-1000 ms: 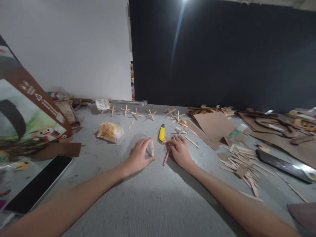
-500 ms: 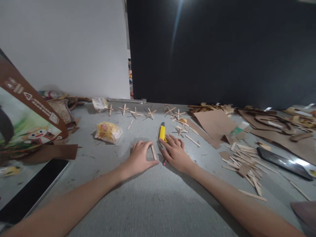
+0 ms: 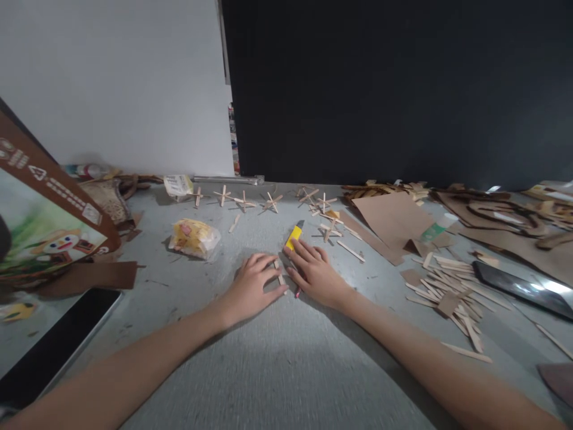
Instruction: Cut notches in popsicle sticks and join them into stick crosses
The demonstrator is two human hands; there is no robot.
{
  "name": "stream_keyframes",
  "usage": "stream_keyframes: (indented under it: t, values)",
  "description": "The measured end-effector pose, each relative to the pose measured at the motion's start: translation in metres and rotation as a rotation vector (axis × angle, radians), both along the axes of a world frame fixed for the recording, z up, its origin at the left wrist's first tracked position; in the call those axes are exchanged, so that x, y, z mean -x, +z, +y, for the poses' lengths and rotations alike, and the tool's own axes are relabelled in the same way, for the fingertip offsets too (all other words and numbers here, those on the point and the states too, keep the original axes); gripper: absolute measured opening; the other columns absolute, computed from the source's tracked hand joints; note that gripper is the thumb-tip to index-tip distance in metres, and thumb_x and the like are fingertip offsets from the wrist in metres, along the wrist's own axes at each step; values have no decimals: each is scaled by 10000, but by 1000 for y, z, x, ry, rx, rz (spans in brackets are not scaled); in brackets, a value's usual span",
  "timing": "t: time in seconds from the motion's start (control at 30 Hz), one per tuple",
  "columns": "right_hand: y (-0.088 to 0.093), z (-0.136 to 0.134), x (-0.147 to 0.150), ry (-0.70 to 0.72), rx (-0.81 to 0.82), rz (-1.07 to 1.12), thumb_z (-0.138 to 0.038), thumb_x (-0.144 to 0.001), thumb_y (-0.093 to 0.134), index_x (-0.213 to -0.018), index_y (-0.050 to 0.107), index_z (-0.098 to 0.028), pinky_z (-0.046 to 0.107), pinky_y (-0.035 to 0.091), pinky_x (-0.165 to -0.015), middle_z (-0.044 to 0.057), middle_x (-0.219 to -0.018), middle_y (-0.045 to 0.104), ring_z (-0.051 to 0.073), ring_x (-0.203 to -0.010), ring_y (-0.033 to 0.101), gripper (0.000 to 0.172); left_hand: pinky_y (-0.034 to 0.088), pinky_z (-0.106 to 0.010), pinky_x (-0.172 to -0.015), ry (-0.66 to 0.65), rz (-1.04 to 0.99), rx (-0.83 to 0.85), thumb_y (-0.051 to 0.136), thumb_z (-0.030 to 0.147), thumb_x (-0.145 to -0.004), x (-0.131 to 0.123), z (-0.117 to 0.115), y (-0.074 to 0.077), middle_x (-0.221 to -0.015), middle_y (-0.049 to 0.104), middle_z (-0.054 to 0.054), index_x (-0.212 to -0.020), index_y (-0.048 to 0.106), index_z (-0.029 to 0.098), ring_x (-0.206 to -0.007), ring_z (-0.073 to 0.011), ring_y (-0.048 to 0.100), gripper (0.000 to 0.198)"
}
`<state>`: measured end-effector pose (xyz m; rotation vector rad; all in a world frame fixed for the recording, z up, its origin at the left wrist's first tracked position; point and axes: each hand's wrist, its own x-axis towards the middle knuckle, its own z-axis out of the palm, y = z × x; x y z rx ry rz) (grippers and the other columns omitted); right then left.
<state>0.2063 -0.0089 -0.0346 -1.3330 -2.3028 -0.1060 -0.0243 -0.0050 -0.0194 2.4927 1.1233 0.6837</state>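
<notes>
The right hand (image 3: 316, 269) has been shifted off the red pencil's tip and laid over the yellow cutter (image 3: 293, 238), whose blade end has been swung toward the far right corner of the table (image 3: 268, 364); whether the handle is gripped cannot be told, and of the red pencil (image 3: 298, 293) only an end is left showing. By the left hand (image 3: 253, 286) a wooden stick (image 3: 280, 278) is held between thumb and fingertips, well in from the far edge, so cutter and stick are now both under hand.

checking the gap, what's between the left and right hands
Head view: a wooden stick at the left hand and a pinkish tip by the right hand.
</notes>
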Motion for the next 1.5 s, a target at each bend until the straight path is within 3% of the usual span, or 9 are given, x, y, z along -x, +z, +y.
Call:
stream_keyframes:
  t: [0.13,0.23,0.33,0.47,0.67,0.87,1.23,1.4,1.5]
  values:
    - [0,-3,-3,53,-54,28,-268,-1081,451,-1157,744,-181,499,461,-1055,182,-1383,698,324,-1237,637,315,469,-567,-1172,-49,53,-115,579,327,-1047,1,-3,-2,-1439,661,-136,-1308,731,221,-1395,-320,555,320]
    - [2,-4,-3,25,-92,23,-227,-1076,446,-921,727,-186,450,503,-907,156,-1088,744,298,-1007,658,323,478,-552,-1173,-86,97,-131,554,292,-1055,0,-5,-1,-1430,676,-141,-1377,673,194,-1356,-313,597,357]
    - [0,0,-1,-49,-96,26,-253,-1061,497,-1199,698,-155,470,503,-925,189,-1220,697,333,-1096,620,263,471,-542,-1187,-65,85,-108,542,250,-1049,-1,-6,1,-1450,667,-141,-1389,642,187,-1389,-309,585,360]
    - [-8,7,-2,-90,-43,55,-302,-1065,532,-1519,525,-244,509,468,-994,164,-1401,648,362,-1243,557,458,455,-523,-1206,-88,62,-95,512,168,-1036,-2,-5,-1,-1441,673,-130,-1305,670,191,-1436,-292,547,313]
    - [-13,11,-7,-150,22,109,-277,-1096,471,-1347,645,-243,475,434,-954,134,-1193,707,331,-1119,598,307,499,-480,-1131,-77,-12,-140,553,137,-1034,-1,-1,-7,-1295,735,-99,-1246,707,190,-1300,-269,585,269]
    - [-14,7,-10,-187,3,161,-192,-1105,306,-1494,528,-234,425,422,-892,132,-1116,693,314,-1043,606,450,502,-451,-961,-51,30,-180,660,265,-1032,2,7,-12,-958,728,-60,-937,762,197,-1039,-264,581,154]
    - [-13,8,-10,-177,20,348,-339,-1128,348,-1338,588,-234,439,429,-951,142,-1279,742,309,-1161,691,336,481,-402,-940,49,-43,-5,591,203,-1049,1,10,-8,-918,724,-44,-916,717,203,-1003,-243,611,184]
    - [-13,8,-11,-184,38,368,-387,-1113,406,-1341,600,-235,458,438,-973,132,-1233,762,308,-1073,716,336,483,-414,-946,154,-79,36,521,184,-1058,0,10,-7,-964,729,-59,-997,721,203,-999,-243,630,210]
    - [-14,8,-11,-185,36,380,-390,-1109,410,-1334,604,-231,453,441,-972,131,-1207,766,297,-1029,724,337,472,-412,-936,119,-66,46,603,204,-1020,0,9,-5,-914,727,-49,-958,731,202,-979,-243,625,142]
